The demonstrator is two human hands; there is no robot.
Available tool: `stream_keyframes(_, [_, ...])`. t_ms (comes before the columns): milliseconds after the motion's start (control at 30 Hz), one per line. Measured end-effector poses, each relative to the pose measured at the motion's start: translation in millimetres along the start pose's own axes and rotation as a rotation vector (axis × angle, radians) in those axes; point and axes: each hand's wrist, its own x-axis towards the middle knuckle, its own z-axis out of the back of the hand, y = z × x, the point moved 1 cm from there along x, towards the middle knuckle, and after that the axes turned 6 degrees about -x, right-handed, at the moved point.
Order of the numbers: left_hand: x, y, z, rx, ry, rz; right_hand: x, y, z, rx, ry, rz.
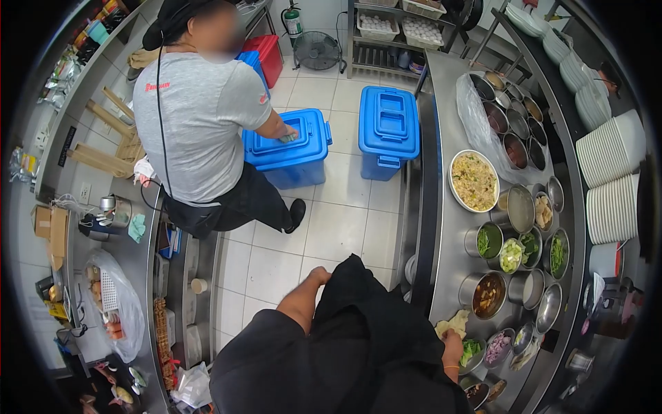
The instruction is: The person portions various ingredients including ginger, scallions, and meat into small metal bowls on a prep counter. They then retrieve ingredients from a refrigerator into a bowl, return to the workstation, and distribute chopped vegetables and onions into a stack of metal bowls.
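Observation:
My right hand is closed on a pale yellow cloth at the edge of the steel counter. Just beside it are metal containers of green leaves and chopped purple onion. A pot of brown sauce with chunks stands a little farther along. In front of my body, my left hand hangs over the floor next to my black apron. Its fingers look curled, and whatever they may hold is hidden.
A co-worker in a grey shirt rests a hand on a blue lidded bin. Another blue bin stands by the counter. A bowl of fried rice and several vegetable containers line the counter. Stacked white plates fill the right shelf.

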Motion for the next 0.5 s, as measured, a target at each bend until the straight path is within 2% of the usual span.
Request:
stream_keyframes(100, [6.3,27.3,-4.5,-0.034,-0.013,0.022,-14.4,32.3,20.2,0.0,-0.371,0.111])
stream_keyframes(233, [8.2,33.0,-1.8,-0.004,-0.027,0.026,7.0,12.6,-17.9,0.032,-0.302,0.096])
stream_keyframes(400, [12.0,-14.0,9.1,0.065,-0.018,-0.046,24.0,3.6,-12.4,0.177,-0.199,0.105])
stream_keyframes(500, [29.0,-54.5,7.3,0.13,-0.087,-0.263,24.4,3.7,-22.3,0.213,-0.236,0.122])
